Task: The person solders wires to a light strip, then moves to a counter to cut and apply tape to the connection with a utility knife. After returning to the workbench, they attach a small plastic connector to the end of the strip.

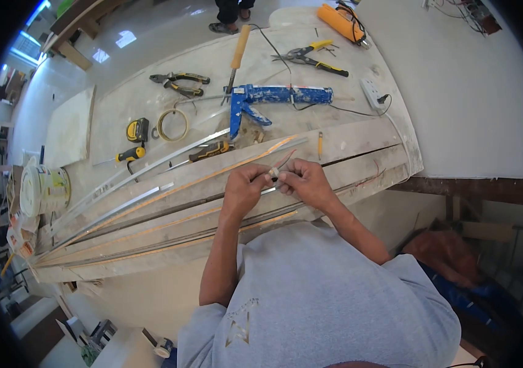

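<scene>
My left hand (246,187) and my right hand (304,181) meet over the wooden planks, close to my chest. Between their pinched fingertips is a small pale piece (274,172), partly covered by the fingers. A thin red wire (287,159) rises from that spot. Just beyond the hands lie a yellow pencil (320,146) and a blue caulking gun (286,94). Orange-lit strips (224,168) run along the planks to the left of my left hand.
Pliers (181,82), snips (310,58), a tape measure (137,130), a tape roll (172,124), a screwdriver (128,154) and an orange tool (342,24) lie on the table. A power strip (372,95) is at right, a bucket (44,190) at left. A person's feet (223,28) show beyond.
</scene>
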Available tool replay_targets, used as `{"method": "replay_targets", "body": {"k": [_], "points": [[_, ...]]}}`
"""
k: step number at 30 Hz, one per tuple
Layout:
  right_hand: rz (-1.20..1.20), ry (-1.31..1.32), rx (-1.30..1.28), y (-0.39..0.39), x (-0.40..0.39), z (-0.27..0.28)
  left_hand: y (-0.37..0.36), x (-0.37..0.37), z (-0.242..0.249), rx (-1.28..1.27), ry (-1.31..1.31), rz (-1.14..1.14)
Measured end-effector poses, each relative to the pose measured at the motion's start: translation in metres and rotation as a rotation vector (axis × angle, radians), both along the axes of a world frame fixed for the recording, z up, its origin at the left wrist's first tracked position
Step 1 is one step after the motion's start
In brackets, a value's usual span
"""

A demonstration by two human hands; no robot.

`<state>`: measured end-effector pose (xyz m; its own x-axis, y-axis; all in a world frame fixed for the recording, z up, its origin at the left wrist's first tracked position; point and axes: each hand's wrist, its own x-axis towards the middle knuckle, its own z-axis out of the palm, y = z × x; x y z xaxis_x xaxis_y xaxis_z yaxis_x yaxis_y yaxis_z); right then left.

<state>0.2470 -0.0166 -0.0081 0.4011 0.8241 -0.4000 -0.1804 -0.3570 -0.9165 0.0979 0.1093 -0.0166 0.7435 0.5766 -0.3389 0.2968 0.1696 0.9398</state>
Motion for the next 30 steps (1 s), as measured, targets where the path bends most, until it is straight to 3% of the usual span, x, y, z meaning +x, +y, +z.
{"method": "replay_targets", "body": {"k": [10,30], "points": [[0.089,-0.056,-0.092,-0.008,0.007,0.024,0.001,-0.001,-0.011,-0.01,-0.016,0.017],[0.09,0.074,-0.063,0.014,0.01,0.009,0.002,-0.003,-0.012,-0.049,-0.007,0.008]]}}
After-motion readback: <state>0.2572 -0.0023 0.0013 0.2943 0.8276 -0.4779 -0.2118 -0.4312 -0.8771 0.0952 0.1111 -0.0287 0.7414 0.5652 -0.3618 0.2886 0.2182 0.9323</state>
